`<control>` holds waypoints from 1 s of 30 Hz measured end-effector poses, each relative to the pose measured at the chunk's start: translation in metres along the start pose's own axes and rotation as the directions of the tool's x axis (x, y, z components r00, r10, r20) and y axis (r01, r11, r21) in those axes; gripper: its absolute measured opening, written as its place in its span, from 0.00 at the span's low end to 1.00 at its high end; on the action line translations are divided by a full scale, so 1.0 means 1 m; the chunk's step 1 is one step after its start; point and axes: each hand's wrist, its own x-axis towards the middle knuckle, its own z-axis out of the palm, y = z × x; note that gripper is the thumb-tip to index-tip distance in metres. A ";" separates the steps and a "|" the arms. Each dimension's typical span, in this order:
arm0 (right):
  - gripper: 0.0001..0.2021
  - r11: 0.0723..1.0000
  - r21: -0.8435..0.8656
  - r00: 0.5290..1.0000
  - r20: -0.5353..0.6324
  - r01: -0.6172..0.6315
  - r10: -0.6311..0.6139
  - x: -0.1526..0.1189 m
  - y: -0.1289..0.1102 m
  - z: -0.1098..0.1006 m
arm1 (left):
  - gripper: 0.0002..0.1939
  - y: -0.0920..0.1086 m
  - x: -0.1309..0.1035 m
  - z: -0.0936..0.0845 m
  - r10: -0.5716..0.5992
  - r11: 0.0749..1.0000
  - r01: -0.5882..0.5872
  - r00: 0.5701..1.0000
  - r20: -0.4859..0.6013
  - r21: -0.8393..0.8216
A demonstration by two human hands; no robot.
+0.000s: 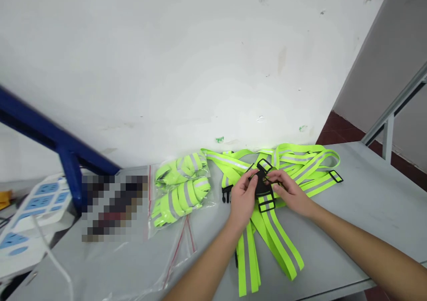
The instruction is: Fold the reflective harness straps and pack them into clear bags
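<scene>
A fluorescent yellow-green reflective harness (282,243) with silver stripes lies spread on the grey table. At its middle is a black plastic connector (262,185), where several straps meet. My left hand (243,198) pinches the connector's left side between thumb and fingers. On the opposite side, my right hand (290,193) has its thumb and fingertips closed at the connector's right edge. A black slide buckle (267,206) sits on the strap just below the hands, and another slide buckle (336,176) lies at the right. The left fingers partly cover a black clip (227,193).
Left of the harness, two clear plastic bags hold rolled reflective straps (182,201). Empty-looking clear bags (178,252) with red seal lines lie in front. White power strips (40,207), a blue metal frame (66,154) and a pixelated patch are at the left. A white wall (200,70) stands behind the table (373,207).
</scene>
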 end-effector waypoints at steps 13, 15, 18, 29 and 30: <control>0.30 0.380 -0.918 0.981 0.040 0.111 -0.189 0.019 0.024 -0.063 | 0.19 -0.005 0.025 -0.025 -0.105 0.974 0.057 0.972 -0.212 -0.220; 0.24 0.347 -0.935 0.975 -0.004 0.075 -0.221 0.018 0.020 -0.072 | 0.18 -0.007 0.026 -0.026 -0.113 0.984 0.078 0.970 -0.215 -0.161; 0.21 0.420 -0.882 0.946 0.079 0.213 -0.315 0.010 0.002 -0.064 | 0.16 -0.009 0.028 -0.026 -0.095 0.994 0.081 0.971 -0.218 -0.072; 0.42 0.782 -0.425 0.739 0.671 0.455 -0.065 -0.036 -0.029 0.038 | 0.21 -0.010 0.020 -0.023 -0.001 0.998 0.007 0.995 -0.100 0.061; 0.42 0.794 -0.423 0.736 0.676 0.436 -0.045 -0.037 -0.029 0.039 | 0.21 -0.010 0.018 -0.022 0.017 0.997 -0.013 0.999 -0.050 0.075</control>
